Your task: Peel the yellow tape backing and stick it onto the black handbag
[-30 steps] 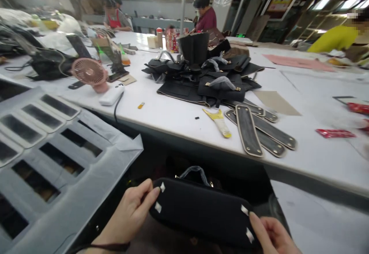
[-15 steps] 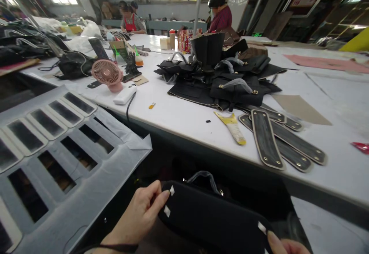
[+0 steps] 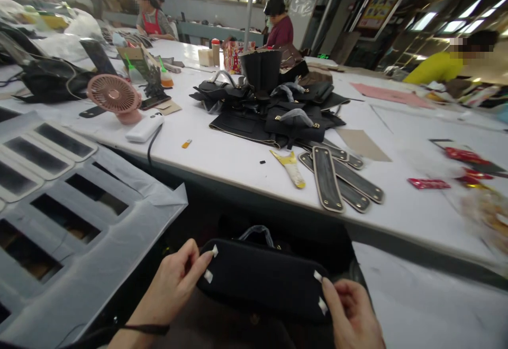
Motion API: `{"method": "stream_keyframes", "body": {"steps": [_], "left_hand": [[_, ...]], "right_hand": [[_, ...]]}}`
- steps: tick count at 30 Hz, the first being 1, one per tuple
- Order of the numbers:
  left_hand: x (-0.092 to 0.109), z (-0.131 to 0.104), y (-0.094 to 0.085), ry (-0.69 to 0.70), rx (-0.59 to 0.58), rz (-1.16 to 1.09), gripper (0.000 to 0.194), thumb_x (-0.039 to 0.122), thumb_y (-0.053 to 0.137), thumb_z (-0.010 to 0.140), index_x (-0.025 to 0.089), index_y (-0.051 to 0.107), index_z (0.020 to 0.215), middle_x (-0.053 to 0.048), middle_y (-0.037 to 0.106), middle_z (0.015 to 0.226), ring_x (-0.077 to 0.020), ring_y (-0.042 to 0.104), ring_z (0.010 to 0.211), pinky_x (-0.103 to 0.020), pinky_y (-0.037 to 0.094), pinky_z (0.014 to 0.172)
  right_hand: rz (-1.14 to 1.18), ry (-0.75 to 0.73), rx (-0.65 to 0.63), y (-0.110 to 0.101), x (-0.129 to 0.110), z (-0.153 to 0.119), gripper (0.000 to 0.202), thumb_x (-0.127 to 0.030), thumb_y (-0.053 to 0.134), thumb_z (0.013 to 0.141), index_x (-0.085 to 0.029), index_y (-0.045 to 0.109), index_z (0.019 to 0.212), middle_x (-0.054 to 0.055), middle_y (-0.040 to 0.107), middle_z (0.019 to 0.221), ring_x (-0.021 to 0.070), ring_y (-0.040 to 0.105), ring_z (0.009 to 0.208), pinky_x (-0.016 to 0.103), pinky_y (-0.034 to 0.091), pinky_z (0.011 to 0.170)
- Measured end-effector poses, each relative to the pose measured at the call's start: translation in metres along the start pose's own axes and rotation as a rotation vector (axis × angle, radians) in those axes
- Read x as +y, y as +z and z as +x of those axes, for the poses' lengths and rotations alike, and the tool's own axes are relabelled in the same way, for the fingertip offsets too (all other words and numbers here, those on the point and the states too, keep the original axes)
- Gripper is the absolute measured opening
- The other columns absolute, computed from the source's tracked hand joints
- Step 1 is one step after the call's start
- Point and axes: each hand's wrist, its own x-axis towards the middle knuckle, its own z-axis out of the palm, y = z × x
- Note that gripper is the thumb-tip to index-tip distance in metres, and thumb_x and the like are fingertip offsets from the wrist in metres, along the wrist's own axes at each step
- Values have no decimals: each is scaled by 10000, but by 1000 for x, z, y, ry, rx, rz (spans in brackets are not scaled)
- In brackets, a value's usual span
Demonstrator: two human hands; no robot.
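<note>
A black bag (image 3: 264, 283) lies low in front of me, its long flat panel facing up, with small white tabs near the corners. My left hand (image 3: 177, 280) pinches its left end beside the upper white tab. At the right end my right hand (image 3: 349, 309) grips the edge, thumb next to the two white tabs. A plastic-wrapped handle (image 3: 257, 229) sticks out beyond the bag's far edge. The underside of the bag is hidden.
Beyond the bag runs a white table (image 3: 222, 166) with gray strips (image 3: 327, 180), a yellow-white tool (image 3: 291, 169), black bags (image 3: 273, 116) and a pink fan (image 3: 115, 98). A rack of panels (image 3: 130, 243) stands left. Several people work farther back.
The view has turned to the right, so the table items and the bag appear farther left. More of my right hand shows, and a person in yellow has come into view.
</note>
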Motion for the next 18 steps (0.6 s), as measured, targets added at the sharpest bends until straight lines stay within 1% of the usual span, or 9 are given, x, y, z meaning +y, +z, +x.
{"method": "stream_keyframes", "body": {"steps": [2,4,5,6,8,11,14,16,18], "left_hand": [[-1,2,-1,48,48,6,344,535,472,914,206,537,841,34,511,653,-132,503,547,-229,411,525],[-2,5,-2,166,90,32,336,480,486,919,227,577,1120,-33,631,973,-170,633,795,-252,526,698],[-3,7,-4,243,89,64,360,442,479,929,257,559,1227,-56,605,1176,-196,633,982,-282,536,832],[-4,10,-5,324,75,108,371,395,461,943,293,541,1291,-53,528,1344,-218,573,1157,-320,499,961],[-5,15,-9,482,-12,222,402,265,404,958,364,536,1325,3,374,1514,-247,391,1364,-414,357,1123],[0,21,-20,666,-195,423,636,56,385,861,450,491,1349,64,331,1542,-265,289,1422,-537,226,1165],[17,22,-32,758,-295,545,844,-25,428,694,463,433,1382,76,348,1529,-275,275,1426,-601,141,1166],[32,17,-34,785,-286,579,840,-25,438,657,428,473,1364,57,358,1526,-286,271,1427,-630,91,1162],[45,9,-28,769,-231,600,671,2,443,717,344,576,1279,12,401,1506,-298,280,1423,-650,71,1156]], "right_hand": [[-55,-134,-25,0,-7,-1,523,-616,579,842,-214,531,1173,-44,520,663,162,520,600,250,451,553],[-158,-271,-97,-3,-18,0,547,-543,503,913,-263,441,1379,2,598,872,178,581,768,275,500,697],[-205,-336,-159,-5,-24,2,519,-498,468,941,-295,422,1416,39,607,1075,195,591,939,310,502,829],[-245,-395,-237,-9,-30,4,474,-443,434,962,-319,433,1420,58,536,1295,215,539,1132,358,455,970],[-346,-520,-427,-17,-45,10,420,-302,375,978,-337,504,1376,22,340,1521,235,324,1375,443,289,1134],[-628,-707,-647,-25,-69,16,585,-55,342,874,-365,570,1314,-27,431,1473,237,247,1422,524,236,1154],[-891,-848,-679,-24,-96,10,752,41,395,675,-335,593,1295,-42,512,1404,261,266,1414,554,231,1151],[-946,-913,-650,-14,-110,-1,632,9,445,676,-252,664,1209,-9,550,1373,273,307,1395,526,210,1167],[-939,-937,-572,3,-115,-14,374,-99,506,785,-155,712,1093,73,605,1306,288,400,1337,486,221,1172]]}}
